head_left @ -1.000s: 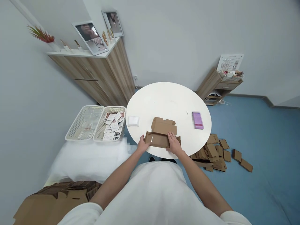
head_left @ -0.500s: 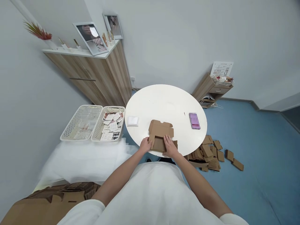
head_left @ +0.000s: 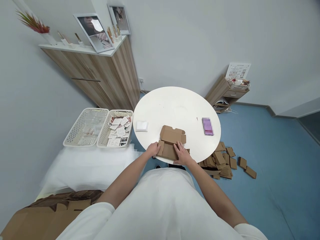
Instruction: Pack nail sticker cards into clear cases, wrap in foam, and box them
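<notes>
On the table (head_left: 175, 103): cardboard box (head_left: 172, 135), right end partly hidden
Left hand (head_left: 153, 149): clasps its left end
Right hand (head_left: 182, 155): touching it, grip impossible to discern

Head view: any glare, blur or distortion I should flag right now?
Head view: white glare on the nearer picture frame; head view: wide-angle stretch, the cabinet looks slanted; head view: the purple item is pixelated, details lost; head view: lighting fairly even, shadows soft; head view: no strong blur on box, left hand or right hand.
</notes>
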